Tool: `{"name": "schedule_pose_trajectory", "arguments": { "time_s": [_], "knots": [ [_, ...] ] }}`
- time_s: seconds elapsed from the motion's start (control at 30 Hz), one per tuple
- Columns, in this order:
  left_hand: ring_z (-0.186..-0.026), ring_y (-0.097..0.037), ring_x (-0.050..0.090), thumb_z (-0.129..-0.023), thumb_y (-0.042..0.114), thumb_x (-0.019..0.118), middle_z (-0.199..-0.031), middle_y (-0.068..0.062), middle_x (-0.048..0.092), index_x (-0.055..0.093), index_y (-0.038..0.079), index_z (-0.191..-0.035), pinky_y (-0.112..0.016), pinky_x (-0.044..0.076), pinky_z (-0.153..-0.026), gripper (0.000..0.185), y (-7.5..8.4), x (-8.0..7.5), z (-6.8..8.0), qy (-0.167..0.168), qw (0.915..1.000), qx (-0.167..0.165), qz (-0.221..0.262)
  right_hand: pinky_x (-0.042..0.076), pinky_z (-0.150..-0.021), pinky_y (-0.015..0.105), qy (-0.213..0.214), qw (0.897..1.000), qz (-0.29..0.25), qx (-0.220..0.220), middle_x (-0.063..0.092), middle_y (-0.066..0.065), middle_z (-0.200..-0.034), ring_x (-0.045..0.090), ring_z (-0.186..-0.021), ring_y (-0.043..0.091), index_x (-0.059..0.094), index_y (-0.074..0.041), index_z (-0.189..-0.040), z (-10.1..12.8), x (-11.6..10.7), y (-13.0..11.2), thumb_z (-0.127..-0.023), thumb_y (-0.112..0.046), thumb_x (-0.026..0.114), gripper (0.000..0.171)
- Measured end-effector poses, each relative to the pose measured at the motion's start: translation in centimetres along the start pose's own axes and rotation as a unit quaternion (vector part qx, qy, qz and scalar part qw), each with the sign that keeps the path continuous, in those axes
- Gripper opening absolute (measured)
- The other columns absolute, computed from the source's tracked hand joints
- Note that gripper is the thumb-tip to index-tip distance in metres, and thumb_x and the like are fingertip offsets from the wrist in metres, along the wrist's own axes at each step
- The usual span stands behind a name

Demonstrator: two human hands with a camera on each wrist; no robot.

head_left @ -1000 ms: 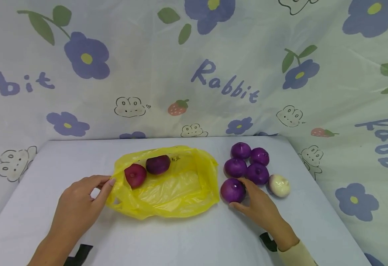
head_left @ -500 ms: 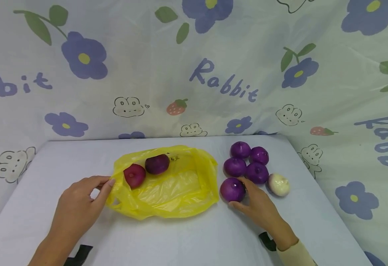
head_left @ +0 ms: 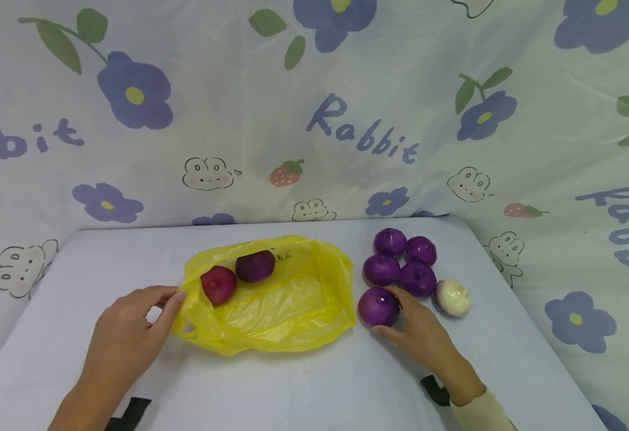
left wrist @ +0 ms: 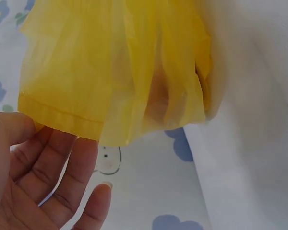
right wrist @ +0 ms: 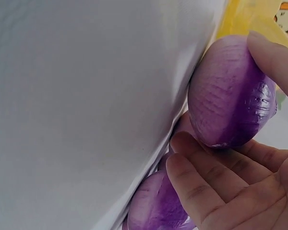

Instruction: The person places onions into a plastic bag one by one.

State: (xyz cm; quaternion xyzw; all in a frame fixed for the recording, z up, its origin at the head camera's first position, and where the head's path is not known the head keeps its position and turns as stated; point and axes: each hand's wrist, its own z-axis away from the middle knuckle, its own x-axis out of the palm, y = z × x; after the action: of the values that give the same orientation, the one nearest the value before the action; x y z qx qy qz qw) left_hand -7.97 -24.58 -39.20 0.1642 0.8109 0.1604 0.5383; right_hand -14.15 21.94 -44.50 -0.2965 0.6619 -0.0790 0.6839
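In the head view my left hand pinches the left edge of a yellow plastic bag between thumb and fingers. The bag lies with its mouth spread, and inside it sit a reddish onion and a dark purple onion. The left wrist view shows the thumb and fingers at the hem of the bag. To the right of the bag, my right hand grips a purple onion between thumb and fingers. That onion appears to rest on the table, close to the bag's right edge.
Several more purple onions are clustered just behind the held one. A white onion stands right of them. Black strips lie on the white table near its front. A printed curtain hangs behind.
Both hands keep their hold and place, and the onions and the bag stay put. Only the head view shifts very slightly.
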Motion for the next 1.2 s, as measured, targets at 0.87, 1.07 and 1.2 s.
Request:
{"name": "schedule_pose_trajectory", "arguments": {
  "time_s": [0.87,1.07,1.2],
  "knots": [
    [-0.088,-0.037,0.067,-0.095,0.019,0.078,-0.093,-0.013,0.075,0.076,0.000,-0.112,-0.056,0.060,-0.070,0.025,0.3,-0.3,0.0,0.005,1.0000,0.003,0.005,0.049,-0.106,0.054,0.013,1.000,-0.002,0.004,0.057,0.015,-0.149,0.059,-0.132,0.037,0.048,-0.006,-0.150,0.7,-1.3,-1.2,-0.084,-0.035,0.090,0.084],
    [-0.088,-0.036,0.067,-0.095,0.018,0.078,-0.093,-0.013,0.075,0.076,0.001,-0.112,-0.055,0.060,-0.069,0.025,0.2,-0.2,0.0,0.005,0.9999,0.005,0.007,0.049,-0.105,0.056,0.021,1.000,0.010,0.006,0.058,0.019,-0.147,0.059,-0.132,0.039,0.048,-0.004,-0.150,0.7,-1.6,-1.9,-0.085,-0.038,0.089,0.084],
    [-0.087,-0.036,0.067,-0.095,0.019,0.078,-0.093,-0.012,0.075,0.077,0.001,-0.112,-0.050,0.059,-0.067,0.025,0.1,-0.1,0.1,0.007,0.9999,0.005,0.008,0.050,-0.104,0.056,0.032,0.999,0.015,-0.001,0.059,0.019,-0.145,0.060,-0.130,0.039,0.049,-0.004,-0.149,0.7,-1.9,-2.3,-0.084,-0.040,0.090,0.085]
  ]
}}
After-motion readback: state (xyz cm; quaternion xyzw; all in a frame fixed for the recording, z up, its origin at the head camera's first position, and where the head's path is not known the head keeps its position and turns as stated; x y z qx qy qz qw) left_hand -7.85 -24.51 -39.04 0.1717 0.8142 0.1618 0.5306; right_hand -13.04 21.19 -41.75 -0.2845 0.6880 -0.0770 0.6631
